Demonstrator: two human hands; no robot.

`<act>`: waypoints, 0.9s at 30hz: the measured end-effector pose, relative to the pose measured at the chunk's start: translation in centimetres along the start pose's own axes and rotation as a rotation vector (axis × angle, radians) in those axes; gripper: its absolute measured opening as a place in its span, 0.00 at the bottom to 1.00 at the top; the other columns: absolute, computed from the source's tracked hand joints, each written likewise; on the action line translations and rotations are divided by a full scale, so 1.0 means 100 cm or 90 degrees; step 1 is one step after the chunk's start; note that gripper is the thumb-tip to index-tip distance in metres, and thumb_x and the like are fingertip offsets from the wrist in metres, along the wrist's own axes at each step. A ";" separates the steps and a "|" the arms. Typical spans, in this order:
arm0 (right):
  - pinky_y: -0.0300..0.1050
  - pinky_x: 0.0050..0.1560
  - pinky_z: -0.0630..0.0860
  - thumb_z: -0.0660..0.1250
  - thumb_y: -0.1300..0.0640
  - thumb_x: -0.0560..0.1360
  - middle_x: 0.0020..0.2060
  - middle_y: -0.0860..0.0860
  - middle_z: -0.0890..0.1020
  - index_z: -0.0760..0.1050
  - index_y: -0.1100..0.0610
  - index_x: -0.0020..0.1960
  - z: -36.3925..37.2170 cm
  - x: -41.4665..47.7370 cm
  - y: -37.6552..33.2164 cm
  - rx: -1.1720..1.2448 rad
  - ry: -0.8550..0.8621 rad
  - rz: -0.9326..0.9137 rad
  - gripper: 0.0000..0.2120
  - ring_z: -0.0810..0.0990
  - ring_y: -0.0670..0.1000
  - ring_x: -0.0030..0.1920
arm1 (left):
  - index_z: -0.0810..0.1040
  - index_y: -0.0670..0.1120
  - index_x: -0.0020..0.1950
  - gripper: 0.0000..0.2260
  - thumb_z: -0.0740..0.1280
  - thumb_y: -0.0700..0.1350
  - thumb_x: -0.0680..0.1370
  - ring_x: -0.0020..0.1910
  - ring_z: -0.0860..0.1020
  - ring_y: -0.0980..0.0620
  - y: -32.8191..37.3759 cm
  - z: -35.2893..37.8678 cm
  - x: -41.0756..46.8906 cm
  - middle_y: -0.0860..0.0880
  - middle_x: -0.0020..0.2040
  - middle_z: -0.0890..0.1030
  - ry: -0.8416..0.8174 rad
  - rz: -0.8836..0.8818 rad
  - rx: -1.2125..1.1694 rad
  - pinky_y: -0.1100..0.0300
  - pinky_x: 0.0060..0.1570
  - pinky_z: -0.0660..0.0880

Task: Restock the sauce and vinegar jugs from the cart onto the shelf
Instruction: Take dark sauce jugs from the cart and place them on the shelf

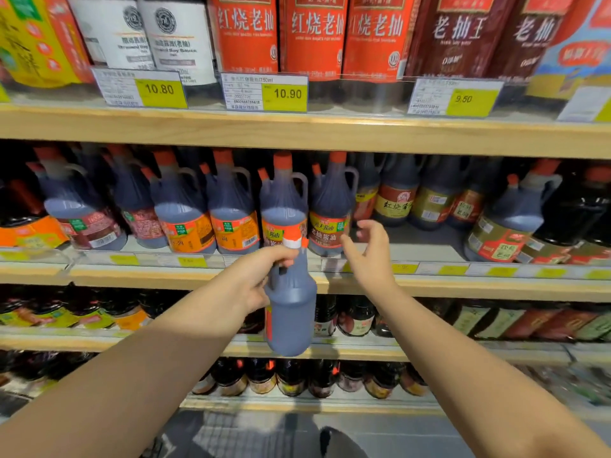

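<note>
- one jug (291, 312) hung in front of the shelf (429, 285), left hand (254, 282) gripping its handle.
- right hand (370, 256) loose, fingers spread, holding nothing.
- risk: single-handed grip could let it swing into shelved jugs (284, 206).

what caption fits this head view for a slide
Restocking: left hand holds a jug before the shelf, right hand open beside it

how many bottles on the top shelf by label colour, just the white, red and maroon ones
white label bottles: 2
red label bottles: 3
maroon label bottles: 2
total: 7
</note>
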State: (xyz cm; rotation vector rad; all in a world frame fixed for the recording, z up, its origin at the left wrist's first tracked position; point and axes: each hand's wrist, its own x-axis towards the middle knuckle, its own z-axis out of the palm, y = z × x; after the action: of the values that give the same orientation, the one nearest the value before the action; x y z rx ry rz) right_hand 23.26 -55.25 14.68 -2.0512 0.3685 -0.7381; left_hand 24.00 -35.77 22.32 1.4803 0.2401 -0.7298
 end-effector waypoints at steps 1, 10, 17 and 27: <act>0.35 0.46 0.68 0.68 0.55 0.74 0.47 0.50 0.71 0.69 0.54 0.53 -0.004 -0.017 -0.004 -0.020 -0.005 -0.021 0.11 0.73 0.52 0.51 | 0.70 0.46 0.30 0.13 0.66 0.42 0.75 0.28 0.79 0.53 0.005 0.005 -0.005 0.51 0.28 0.76 -0.004 -0.024 -0.056 0.62 0.29 0.77; 0.53 0.68 0.63 0.74 0.37 0.63 0.73 0.51 0.60 0.48 0.55 0.76 -0.009 -0.126 -0.048 -0.146 -0.161 0.070 0.54 0.58 0.54 0.72 | 0.72 0.41 0.42 0.07 0.65 0.43 0.74 0.40 0.71 0.46 0.030 0.070 -0.069 0.46 0.44 0.74 -0.048 -0.087 -0.235 0.52 0.48 0.69; 0.59 0.64 0.66 0.71 0.42 0.64 0.73 0.53 0.60 0.49 0.51 0.75 -0.020 -0.121 -0.053 -0.074 0.051 0.213 0.48 0.58 0.57 0.72 | 0.72 0.39 0.46 0.08 0.66 0.42 0.73 0.40 0.70 0.50 0.023 0.101 -0.101 0.46 0.46 0.69 -0.142 -0.152 -0.274 0.58 0.41 0.77; 0.50 0.57 0.72 0.72 0.42 0.60 0.62 0.50 0.73 0.66 0.54 0.66 -0.081 -0.055 -0.034 -0.053 0.058 0.003 0.38 0.72 0.52 0.61 | 0.81 0.43 0.55 0.14 0.63 0.47 0.74 0.69 0.67 0.46 0.042 0.083 -0.097 0.47 0.66 0.73 -0.283 -0.070 -0.104 0.50 0.61 0.69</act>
State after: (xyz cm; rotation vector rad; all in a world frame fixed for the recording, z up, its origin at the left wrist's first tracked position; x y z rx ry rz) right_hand 13.80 -55.80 18.95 -2.0990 0.4628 -0.8268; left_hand 16.64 -41.17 32.16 1.1240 0.0390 -1.0800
